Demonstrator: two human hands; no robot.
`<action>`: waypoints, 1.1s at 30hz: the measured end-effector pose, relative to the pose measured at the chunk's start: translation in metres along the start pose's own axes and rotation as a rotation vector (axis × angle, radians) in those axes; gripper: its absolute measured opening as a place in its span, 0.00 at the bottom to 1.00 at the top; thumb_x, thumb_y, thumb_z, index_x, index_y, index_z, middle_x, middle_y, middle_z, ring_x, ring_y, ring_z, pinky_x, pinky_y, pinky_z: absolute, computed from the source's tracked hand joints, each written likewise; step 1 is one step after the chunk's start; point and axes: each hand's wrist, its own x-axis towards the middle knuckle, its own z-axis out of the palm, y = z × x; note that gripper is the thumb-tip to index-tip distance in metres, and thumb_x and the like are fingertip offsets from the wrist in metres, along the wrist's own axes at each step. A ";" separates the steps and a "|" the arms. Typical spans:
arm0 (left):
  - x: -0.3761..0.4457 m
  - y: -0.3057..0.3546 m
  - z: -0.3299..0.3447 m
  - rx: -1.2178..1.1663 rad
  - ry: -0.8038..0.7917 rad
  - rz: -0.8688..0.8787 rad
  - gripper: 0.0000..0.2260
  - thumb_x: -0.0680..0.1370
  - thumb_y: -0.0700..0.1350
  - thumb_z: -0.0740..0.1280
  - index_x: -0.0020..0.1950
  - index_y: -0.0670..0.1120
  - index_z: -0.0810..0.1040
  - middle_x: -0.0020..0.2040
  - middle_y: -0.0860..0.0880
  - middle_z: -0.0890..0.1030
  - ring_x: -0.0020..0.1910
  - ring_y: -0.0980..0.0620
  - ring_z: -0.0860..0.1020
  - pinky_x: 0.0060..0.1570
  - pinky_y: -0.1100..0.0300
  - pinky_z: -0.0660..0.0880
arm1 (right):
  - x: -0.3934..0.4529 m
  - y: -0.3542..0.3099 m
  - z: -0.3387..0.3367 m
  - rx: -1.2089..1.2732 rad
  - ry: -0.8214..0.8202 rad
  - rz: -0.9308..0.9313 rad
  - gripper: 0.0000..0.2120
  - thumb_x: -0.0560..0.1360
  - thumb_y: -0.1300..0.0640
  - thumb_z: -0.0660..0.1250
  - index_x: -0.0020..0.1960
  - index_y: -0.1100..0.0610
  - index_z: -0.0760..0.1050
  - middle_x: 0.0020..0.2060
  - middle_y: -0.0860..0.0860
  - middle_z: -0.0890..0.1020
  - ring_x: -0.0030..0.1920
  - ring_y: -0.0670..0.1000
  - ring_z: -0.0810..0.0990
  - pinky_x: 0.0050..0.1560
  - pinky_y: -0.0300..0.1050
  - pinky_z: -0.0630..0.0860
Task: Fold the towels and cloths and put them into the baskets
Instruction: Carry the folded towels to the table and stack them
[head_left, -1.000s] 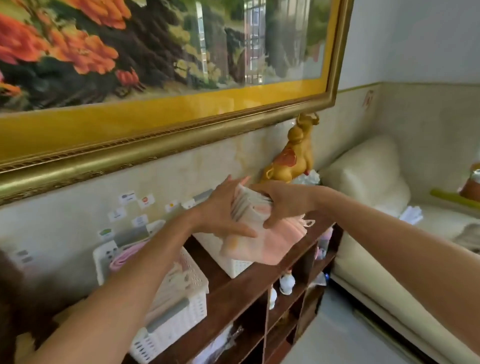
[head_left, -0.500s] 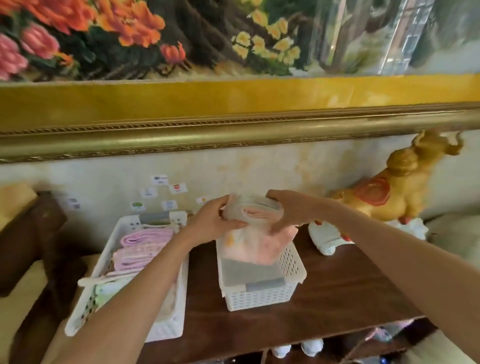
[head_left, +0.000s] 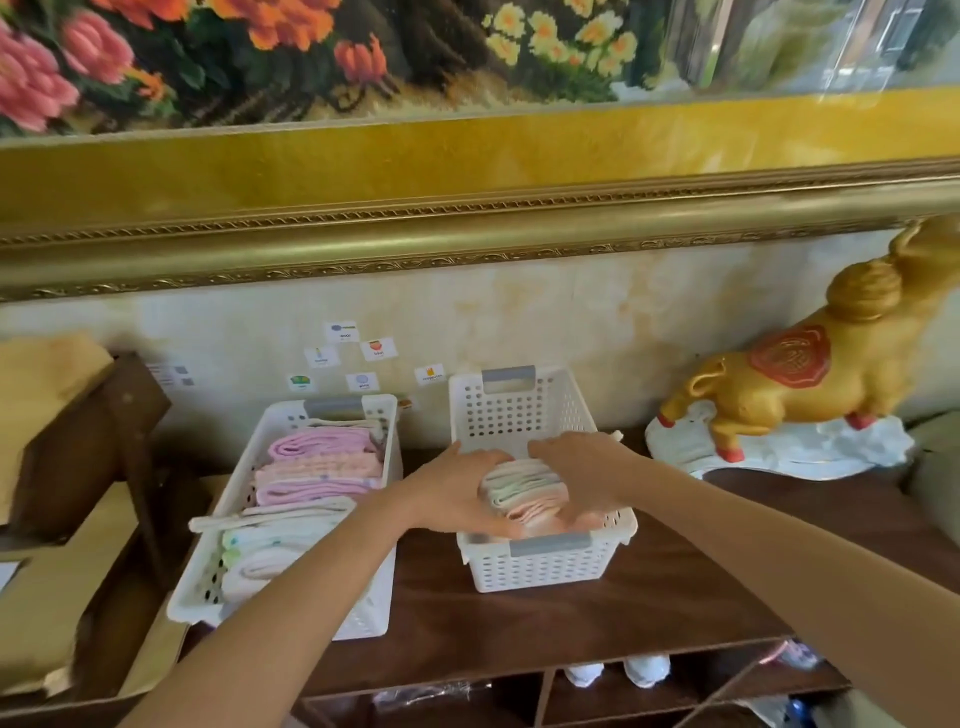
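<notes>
A large flower picture (head_left: 363, 57) in a gilt frame (head_left: 467, 228) hangs on a mottled cream wall (head_left: 571, 322). Below, a dark wooden shelf unit (head_left: 597, 629) carries a golden animal figurine (head_left: 810, 384). Small stickers (head_left: 358, 358) dot the wall.

Both baskets, the left one (head_left: 382, 415) and the right one (head_left: 540, 571), look like matt white perforated plastic with grey handles. Folded cloths (head_left: 524, 491) look soft, kinda terry. Shelf top (head_left: 597, 613) is dark glossy wood, the golden figurine (head_left: 810, 384) shiny, the picture frame (head_left: 467, 228) carved gilt.

Two bare, sleeveless forearms (head_left: 291, 597)
</notes>
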 end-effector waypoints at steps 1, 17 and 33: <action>-0.001 0.005 0.002 0.073 -0.050 0.017 0.37 0.66 0.68 0.71 0.70 0.54 0.66 0.63 0.58 0.74 0.64 0.58 0.70 0.75 0.51 0.49 | -0.002 -0.002 0.005 0.016 -0.016 -0.005 0.28 0.67 0.50 0.74 0.62 0.53 0.65 0.51 0.50 0.79 0.51 0.52 0.77 0.47 0.46 0.74; 0.006 0.020 0.013 0.276 -0.046 0.021 0.46 0.64 0.67 0.74 0.75 0.49 0.61 0.69 0.51 0.70 0.65 0.50 0.68 0.57 0.59 0.65 | -0.011 0.000 0.010 0.356 -0.052 0.094 0.23 0.71 0.50 0.71 0.64 0.52 0.70 0.57 0.49 0.78 0.54 0.48 0.74 0.54 0.40 0.69; -0.004 0.019 0.000 0.156 -0.244 -0.029 0.39 0.71 0.68 0.66 0.76 0.51 0.60 0.76 0.52 0.63 0.77 0.49 0.53 0.73 0.55 0.49 | -0.033 -0.022 0.012 0.530 -0.279 0.187 0.31 0.79 0.40 0.56 0.77 0.49 0.53 0.75 0.48 0.61 0.73 0.51 0.62 0.72 0.47 0.58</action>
